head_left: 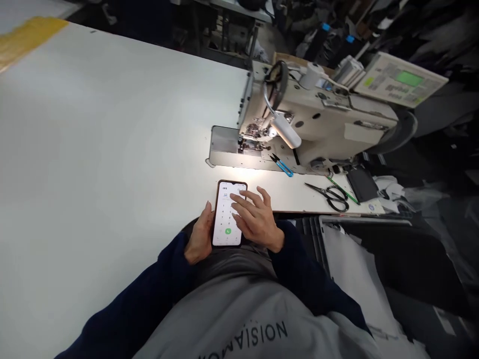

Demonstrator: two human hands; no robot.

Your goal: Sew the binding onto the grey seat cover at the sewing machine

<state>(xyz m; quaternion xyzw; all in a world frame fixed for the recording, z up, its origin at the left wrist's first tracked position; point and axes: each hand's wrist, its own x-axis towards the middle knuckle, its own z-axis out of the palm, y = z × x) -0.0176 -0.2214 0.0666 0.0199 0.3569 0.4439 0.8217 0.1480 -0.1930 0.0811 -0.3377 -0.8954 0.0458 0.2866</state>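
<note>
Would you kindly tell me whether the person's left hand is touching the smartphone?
Touching: the head view shows the left hand pressed against the long edge of the smartphone, holding it.

A glossy glass smartphone [228,213] above a smooth, matt white work table [112,149].

The sewing machine [318,117] is cream-painted metal with a soft sheen, beside a polished metal plate [224,144] set into the table. The scissors [337,199] look like dark metal. The sleeve [138,299] is matt navy cloth; the sweatshirt [232,324] is matt grey cloth.
</note>
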